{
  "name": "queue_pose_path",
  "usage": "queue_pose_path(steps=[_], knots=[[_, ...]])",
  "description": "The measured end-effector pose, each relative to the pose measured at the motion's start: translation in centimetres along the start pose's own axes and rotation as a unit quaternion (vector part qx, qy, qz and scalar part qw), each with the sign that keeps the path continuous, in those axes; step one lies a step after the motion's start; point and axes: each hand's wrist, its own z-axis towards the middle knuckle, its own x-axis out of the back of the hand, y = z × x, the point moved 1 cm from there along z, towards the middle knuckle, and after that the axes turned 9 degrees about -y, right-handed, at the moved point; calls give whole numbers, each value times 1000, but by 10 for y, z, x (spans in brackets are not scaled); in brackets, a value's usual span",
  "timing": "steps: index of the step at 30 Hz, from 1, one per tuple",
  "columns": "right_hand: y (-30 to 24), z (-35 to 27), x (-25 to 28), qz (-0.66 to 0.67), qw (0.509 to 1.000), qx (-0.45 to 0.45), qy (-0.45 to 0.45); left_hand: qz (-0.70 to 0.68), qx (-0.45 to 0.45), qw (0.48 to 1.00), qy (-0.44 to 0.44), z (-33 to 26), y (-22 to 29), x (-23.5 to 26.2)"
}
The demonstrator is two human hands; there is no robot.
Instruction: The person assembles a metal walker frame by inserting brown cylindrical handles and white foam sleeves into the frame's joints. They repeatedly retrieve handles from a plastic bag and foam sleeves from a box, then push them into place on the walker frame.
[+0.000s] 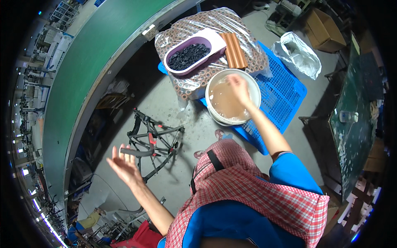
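Note:
My left hand (125,168) is open, palm up and fingers spread, beside the end of a curved dark bar (137,153). Whether its fingers touch the bar I cannot tell. That bar is at the upper end of a black tubular frame (159,142) with red parts, standing on the floor. Over a round white bucket (210,108) of cloudy brown water (226,103) is my right hand (240,89). Its fingers are bent and slightly blurred, so anything in them is not visible.
Behind the bucket, a purple-and-white tub (215,40) of small black pieces and brown tubes (234,50) rest on a plastic-wrapped tube stack (186,29). Below is a blue crate (285,93). A green conveyor (78,70) curves along the left; a green table (351,136) stands right.

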Motion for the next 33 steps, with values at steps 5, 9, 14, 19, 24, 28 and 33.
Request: queue_pose_path(steps=[5,9,14,19,24,28,33], knots=[[58,128,98,-173,978,-71,92,-33,-39,998,38,15,-46,-38],[57,182,74,-322,918,-229,-28,3,-46,996,81,13,-41,-29],[70,198,53,-404,884,-224,-64,14,-55,994,90,14,-43,-32],[68,208,56,-380,887,-255,-57,12,-53,994,95,17,-46,-35],[71,202,53,-388,887,-250,-18,9,-45,994,95,15,-44,-36],[107,205,84,-149,955,-247,70,-1,-45,996,81,18,-45,-41],[5,106,80,244,969,-39,5,2,-40,996,84,17,-47,-33]])
